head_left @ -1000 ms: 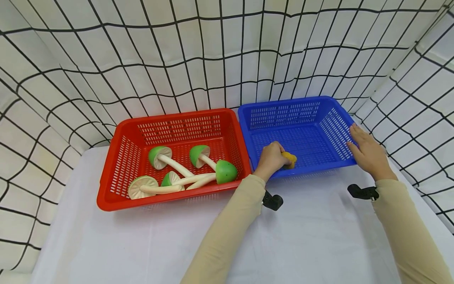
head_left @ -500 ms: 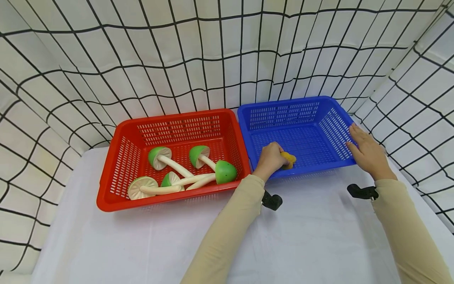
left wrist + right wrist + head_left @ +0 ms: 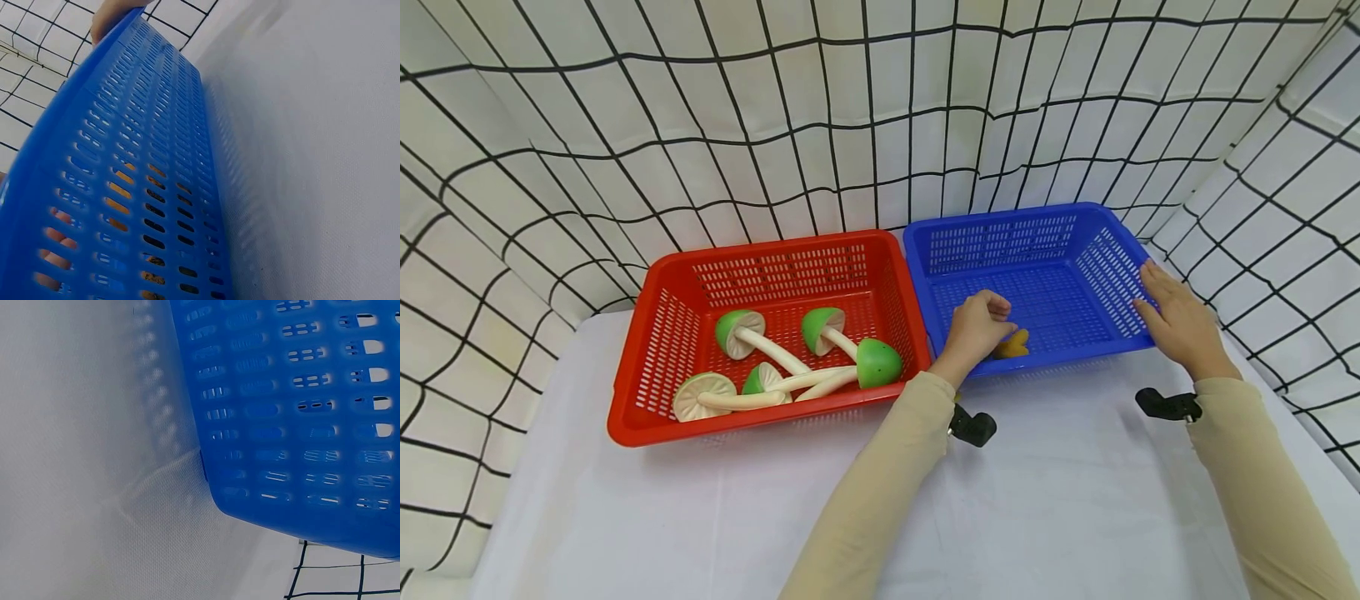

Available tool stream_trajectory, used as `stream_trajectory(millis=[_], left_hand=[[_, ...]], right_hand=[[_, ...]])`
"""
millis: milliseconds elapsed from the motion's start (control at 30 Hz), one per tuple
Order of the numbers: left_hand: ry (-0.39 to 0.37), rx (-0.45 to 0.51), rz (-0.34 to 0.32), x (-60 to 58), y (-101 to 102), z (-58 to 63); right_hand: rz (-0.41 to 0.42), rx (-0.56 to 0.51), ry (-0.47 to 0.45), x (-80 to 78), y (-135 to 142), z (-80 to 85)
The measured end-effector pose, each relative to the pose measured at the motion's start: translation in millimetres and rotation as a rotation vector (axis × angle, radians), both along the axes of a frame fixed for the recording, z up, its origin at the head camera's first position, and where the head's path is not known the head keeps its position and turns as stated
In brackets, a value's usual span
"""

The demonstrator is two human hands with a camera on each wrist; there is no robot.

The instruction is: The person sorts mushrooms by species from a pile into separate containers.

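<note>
In the head view my left hand hovers inside the near-left part of the blue basket, its fingers loosely bent and holding nothing. Just beside and under it, a small yellow-orange object with a lobed end lies against the near wall; its other end is hidden by the hand. Through the slots in the left wrist view, the yellow-orange object shows apart from the left fingers, with dark brown patches near it. My right hand rests with straight fingers on the basket's right rim.
Touching the blue basket on its left is a red basket. Several green-capped toy mushrooms with long white stems lie in it. Both stand on a white cloth-covered table, with black netting over white fabric behind and at the sides.
My left hand, which gripped the yellow-orange object, has let go of it and lifted slightly, fingers loosened. The object stays in the blue basket. My right hand keeps its place on the rim.
</note>
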State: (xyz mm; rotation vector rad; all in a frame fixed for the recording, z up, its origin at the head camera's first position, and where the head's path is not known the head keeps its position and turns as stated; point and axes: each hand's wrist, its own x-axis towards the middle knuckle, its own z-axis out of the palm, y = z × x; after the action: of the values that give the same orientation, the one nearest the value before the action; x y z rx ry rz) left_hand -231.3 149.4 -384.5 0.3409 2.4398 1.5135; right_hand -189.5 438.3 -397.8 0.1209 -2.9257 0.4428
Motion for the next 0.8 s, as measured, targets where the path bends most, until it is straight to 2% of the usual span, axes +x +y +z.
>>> stream_trajectory(millis=[133, 333, 500, 800], left_hand=[[-0.012, 0.110, -0.004, 4.0, -5, 3.9], [0.030, 0.206, -0.004, 13.9, -17, 12.3], [0.045, 0.305, -0.017, 30.5, -25, 14.9], [0.092, 0.434, -0.121, 63.8, -38, 11.4]], right_hand=[[0.003, -0.008, 0.002, 0.2, 0, -0.7], [-0.007, -0.005, 0.004, -0.3, 1, -0.7], [-0.019, 0.000, -0.016, -0.6, 2, -0.3], [-0.014, -0.003, -0.013, -0.7, 2, -0.8]])
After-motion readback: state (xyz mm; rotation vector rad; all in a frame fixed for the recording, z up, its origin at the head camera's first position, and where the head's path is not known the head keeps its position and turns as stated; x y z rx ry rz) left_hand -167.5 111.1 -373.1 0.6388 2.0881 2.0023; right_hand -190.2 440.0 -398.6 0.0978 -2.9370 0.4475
